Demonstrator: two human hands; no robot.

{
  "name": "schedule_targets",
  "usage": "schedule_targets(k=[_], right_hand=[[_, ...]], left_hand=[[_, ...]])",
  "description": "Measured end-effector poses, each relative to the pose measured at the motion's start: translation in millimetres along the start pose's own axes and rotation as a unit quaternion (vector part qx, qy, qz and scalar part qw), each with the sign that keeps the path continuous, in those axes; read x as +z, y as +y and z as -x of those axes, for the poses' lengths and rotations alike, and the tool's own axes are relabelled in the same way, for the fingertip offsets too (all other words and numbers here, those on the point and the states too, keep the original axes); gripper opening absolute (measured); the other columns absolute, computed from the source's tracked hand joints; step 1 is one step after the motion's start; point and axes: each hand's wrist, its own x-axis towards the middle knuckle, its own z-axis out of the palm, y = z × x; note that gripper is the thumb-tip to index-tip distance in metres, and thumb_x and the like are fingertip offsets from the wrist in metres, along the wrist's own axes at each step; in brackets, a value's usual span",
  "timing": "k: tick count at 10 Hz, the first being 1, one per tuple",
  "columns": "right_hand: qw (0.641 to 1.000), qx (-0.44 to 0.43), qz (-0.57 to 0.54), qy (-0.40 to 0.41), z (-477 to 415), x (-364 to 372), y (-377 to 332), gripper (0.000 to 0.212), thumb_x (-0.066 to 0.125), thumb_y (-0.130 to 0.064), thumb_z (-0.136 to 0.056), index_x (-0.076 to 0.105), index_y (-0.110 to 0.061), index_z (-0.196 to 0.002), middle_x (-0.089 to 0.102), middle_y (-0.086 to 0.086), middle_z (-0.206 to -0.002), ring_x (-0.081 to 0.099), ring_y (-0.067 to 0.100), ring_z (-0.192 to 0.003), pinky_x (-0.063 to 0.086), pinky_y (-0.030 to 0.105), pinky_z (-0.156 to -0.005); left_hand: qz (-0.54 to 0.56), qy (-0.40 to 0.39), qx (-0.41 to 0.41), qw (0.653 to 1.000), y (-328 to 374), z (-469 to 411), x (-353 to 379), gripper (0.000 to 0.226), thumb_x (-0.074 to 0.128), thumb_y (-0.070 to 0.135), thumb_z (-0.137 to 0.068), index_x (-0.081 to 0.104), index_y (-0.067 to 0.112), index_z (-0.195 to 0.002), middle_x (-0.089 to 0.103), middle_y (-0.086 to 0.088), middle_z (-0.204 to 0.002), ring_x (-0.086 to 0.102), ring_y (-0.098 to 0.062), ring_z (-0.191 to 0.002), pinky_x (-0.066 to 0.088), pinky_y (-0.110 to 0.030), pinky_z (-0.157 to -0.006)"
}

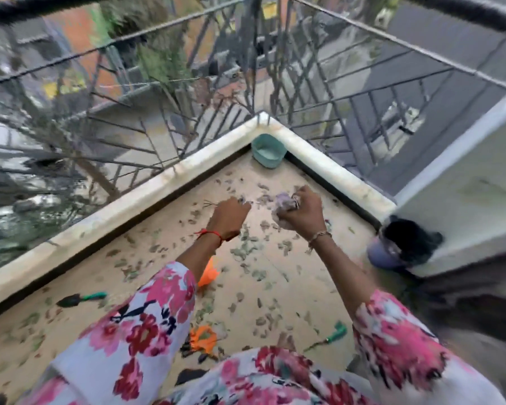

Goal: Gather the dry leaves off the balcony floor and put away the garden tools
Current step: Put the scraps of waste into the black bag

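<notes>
We start at the right hand (301, 213), which is curled tight round a clump of leaves (285, 200), pale and crumpled and bulging out past the fingers. Its wrist is cocked back, and the forearm stretches from a flowered sleeve toward the teal tub (268, 153) in the balcony corner. The left hand (230, 213) hangs just beside it, on the near side of the tub and a little to its left. It is knuckles-up with the fingers bent down at the floor; the fingertips are hidden, so we cannot tell whether it has pinched anything. From the tub back toward us the floor is strewn with dry leaves (246, 252), thickest just below the two hands. We judge them weightless and brittle (a hard squeeze would likely crumble them, a breeze scatter them), so they are best scooped from underneath with cupped fingers and carried as a loose handful. The tools should be stiff and easy, taken by their green handles. A trowel (81, 299) lies well away from the tub, down the left kerb, and a second green-handled tool (333, 334) lies far on the near right. Two orange things (208, 274) lie between them, too blurred to name. A dark pot (403, 244) sits right of the tub, at the foot of the white wall.
</notes>
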Motion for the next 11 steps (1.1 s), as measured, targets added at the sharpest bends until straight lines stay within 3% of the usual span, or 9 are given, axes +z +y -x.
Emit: schedule_targets(k=[1, 2, 5, 6, 7, 8, 9, 10, 11], right_hand=[[0.999, 0.024, -0.008, 0.024, -10, -43, 48, 0.029, 0.07, -0.022, -0.059, 0.044, -0.011, -0.052, 0.046, 0.014, -0.073, 0.045, 0.027, -0.069, 0.031, 0.031, -0.061], [0.995, 0.067, -0.033, 0.068, -13, -82, 91, 0.052, 0.077, -0.008, -0.061, 0.031, -0.024, -0.044, 0.041, 0.011, -0.07, 0.042, 0.024, -0.068, 0.028, 0.032, -0.062], [0.971, 0.196, -0.042, 0.129, -46, -124, 172, 0.049, 0.077, -0.009, -0.064, 0.031, -0.024, -0.054, 0.042, 0.008, -0.079, 0.047, 0.033, -0.086, 0.036, 0.037, -0.069], [0.963, 0.221, -0.033, 0.154, -63, -134, 186, 0.045, 0.075, -0.008, -0.066, 0.033, -0.018, -0.055, 0.041, 0.009, -0.082, 0.039, 0.025, -0.082, 0.032, 0.038, -0.073], [0.947, 0.246, -0.03, 0.202, -78, -147, 205, 0.047, 0.076, -0.008, -0.067, 0.032, -0.02, -0.057, 0.041, 0.011, -0.082, 0.034, 0.02, -0.082, 0.023, 0.029, -0.064], [0.927, 0.285, -0.049, 0.24, -88, -157, 227, 0.049, 0.076, -0.008, -0.068, 0.03, -0.022, -0.057, 0.043, 0.013, -0.081, 0.039, 0.024, -0.082, 0.022, 0.027, -0.064], [0.901, 0.328, -0.074, 0.275, -99, -167, 257, 0.038, 0.078, -0.006, -0.065, 0.041, -0.014, -0.058, 0.048, 0.015, -0.081, 0.051, 0.034, -0.084, 0.031, 0.029, -0.066], [0.868, 0.363, -0.093, 0.326, -111, -175, 289, 0.038, 0.077, -0.002, -0.063, 0.041, -0.016, -0.061, 0.056, 0.024, -0.087, 0.052, 0.037, -0.085, 0.034, 0.032, -0.07], [0.83, 0.392, -0.106, 0.382, -124, -185, 333, 0.052, 0.075, 0.002, -0.062, 0.034, -0.029, -0.055, 0.056, 0.02, -0.082, 0.053, 0.036, -0.081, 0.041, 0.039, -0.074]], left_hand=[[-0.006, -0.036, -0.005, 0.999, 44, -25, 40, 0.046, 0.04, 0.034, -0.1, 0.055, -0.004, -0.119, 0.059, -0.023, -0.12, 0.055, -0.036, -0.111, 0.043, -0.035, -0.088], [-0.009, -0.06, 0.022, 0.998, 91, -53, 85, 0.048, 0.04, 0.037, -0.099, 0.056, -0.006, -0.114, 0.06, -0.024, -0.116, 0.056, -0.037, -0.108, 0.043, -0.035, -0.086], [0.003, -0.133, 0.092, 0.987, 170, -101, 162, 0.039, 0.045, 0.037, -0.098, 0.045, 0.005, -0.077, 0.044, -0.007, -0.072, 0.041, -0.026, -0.075, 0.018, -0.032, -0.06], [0.04, -0.182, 0.1, 0.977, 198, -131, 182, 0.041, 0.042, 0.041, -0.098, 0.05, 0.007, -0.077, 0.056, -0.021, -0.085, 0.054, -0.034, -0.086, 0.031, -0.032, -0.066], [0.094, -0.256, 0.043, 0.961, 224, -165, 210, 0.053, 0.038, 0.061, -0.084, 0.055, 0.013, -0.099, 0.06, -0.019, -0.105, 0.057, -0.031, -0.098, 0.046, -0.042, -0.093], [0.174, -0.287, -0.01, 0.942, 256, -176, 235, 0.038, 0.038, 0.048, -0.087, 0.045, 0.015, -0.068, 0.054, -0.001, -0.063, 0.047, -0.02, -0.061, 0.042, -0.031, -0.062], [0.252, -0.313, -0.08, 0.912, 282, -187, 270, 0.033, 0.035, 0.015, -0.094, 0.037, 0.017, -0.061, 0.04, 0.008, -0.046, 0.035, -0.011, -0.04, 0.026, -0.018, -0.04], [0.27, -0.335, -0.094, 0.898, 299, -205, 317, 0.024, 0.033, 0.009, -0.083, 0.03, 0.02, -0.063, 0.032, 0.008, -0.056, 0.027, -0.011, -0.05, 0.023, -0.022, -0.046], [0.234, -0.337, -0.117, 0.904, 311, -230, 379, 0.034, 0.027, 0.013, -0.098, 0.038, 0.013, -0.066, 0.038, 0.003, -0.049, 0.032, -0.017, -0.052, 0.025, -0.022, -0.048]])
